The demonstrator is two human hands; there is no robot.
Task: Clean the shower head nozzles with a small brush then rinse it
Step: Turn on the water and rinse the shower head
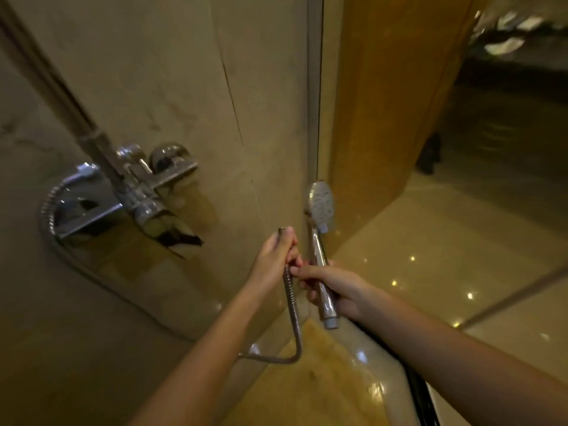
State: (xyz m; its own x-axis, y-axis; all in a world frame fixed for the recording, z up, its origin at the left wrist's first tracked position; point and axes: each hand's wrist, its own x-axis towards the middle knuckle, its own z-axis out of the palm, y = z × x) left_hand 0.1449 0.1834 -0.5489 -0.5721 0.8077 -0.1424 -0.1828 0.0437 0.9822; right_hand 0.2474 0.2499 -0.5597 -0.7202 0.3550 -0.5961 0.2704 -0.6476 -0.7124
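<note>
Feeding from mixer tap (138, 192) far left, metal hose (290, 299) ended in closed fist of left hand (273, 256). Right hand (338, 290) wrapped handle of shower head (321, 204), centre, hose apparently detached. Judgement: steadier grip nearer nozzles suited scrubbing; brush not seen.

Hose (292, 302) stretch hidden inside left hand (273, 259); riser pipe (61, 93) cut by top-left corner.
</note>
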